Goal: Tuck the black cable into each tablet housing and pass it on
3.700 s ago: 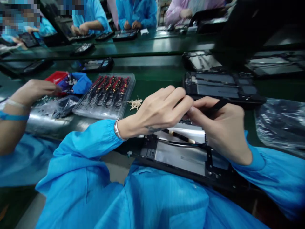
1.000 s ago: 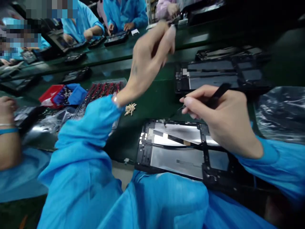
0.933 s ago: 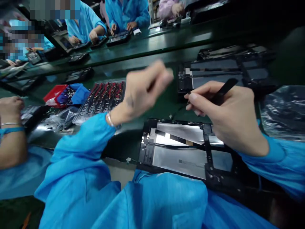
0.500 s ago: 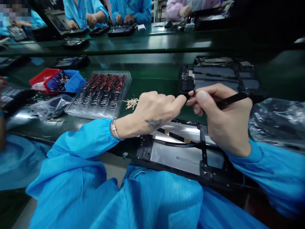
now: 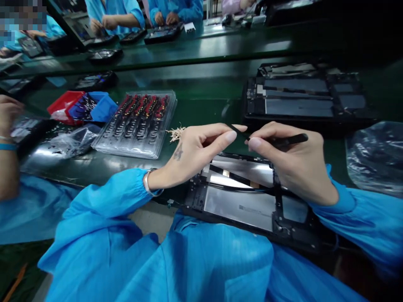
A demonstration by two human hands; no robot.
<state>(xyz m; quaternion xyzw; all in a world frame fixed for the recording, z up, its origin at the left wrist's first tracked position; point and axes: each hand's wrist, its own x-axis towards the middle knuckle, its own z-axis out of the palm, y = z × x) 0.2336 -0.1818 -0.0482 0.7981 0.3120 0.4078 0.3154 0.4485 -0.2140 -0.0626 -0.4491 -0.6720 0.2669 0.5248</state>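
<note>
My right hand (image 5: 292,161) is closed round slim black tweezers (image 5: 297,139), their blunt end sticking out past the knuckles. Thumb and forefinger of my left hand (image 5: 201,147) are pinched together close by, at a thin dark piece (image 5: 238,131) that runs toward the right fingertips. Whether this piece is the tips of the tweezers or a separate strip, I cannot tell. Below both hands lies an opened tablet-like device (image 5: 239,207), with silvery panels, a black frame and dark cables across it. Neither hand appears to touch the device.
Behind lie stacked similar devices (image 5: 299,98). To the left are a clear tray of small parts (image 5: 135,126), a pile of pale slivers (image 5: 175,133), red (image 5: 64,107) and blue bins (image 5: 103,107). A plastic bag (image 5: 374,155) sits right. Co-workers' hands (image 5: 165,19) work across the bench.
My left hand has turned, so its thumb and pinch now show. My right hand has shifted slightly down and left, and the tweezers lie flatter. The view has shifted a little.
</note>
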